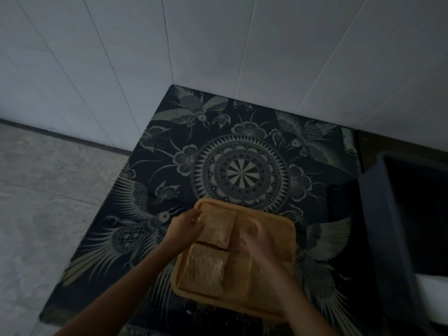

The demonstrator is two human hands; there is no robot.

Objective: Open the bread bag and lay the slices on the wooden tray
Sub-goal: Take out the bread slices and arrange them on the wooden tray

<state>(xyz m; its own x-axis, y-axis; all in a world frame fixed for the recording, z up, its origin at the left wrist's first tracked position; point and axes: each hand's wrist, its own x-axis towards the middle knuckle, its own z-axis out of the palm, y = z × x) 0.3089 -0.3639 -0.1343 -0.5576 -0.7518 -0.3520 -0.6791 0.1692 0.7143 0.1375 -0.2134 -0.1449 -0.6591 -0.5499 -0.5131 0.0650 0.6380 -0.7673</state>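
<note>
A wooden tray (278, 229) lies on the patterned dark cloth, low in the middle of the view. Two bread slices sit in its left half. The near slice (204, 272) lies flat. The far slice (218, 226) overlaps the near one's top edge. My left hand (185, 225) pinches the far slice's left edge. My right hand (254, 238) hovers over the tray's middle, right beside that slice, with its fingers curled; whether they touch the bread is hidden. No bread bag is in view.
The cloth (242, 170) covers a low table set in a white tiled corner. A dark plastic bin (388, 226) stands close to the right of the tray. Grey floor (48, 202) lies to the left.
</note>
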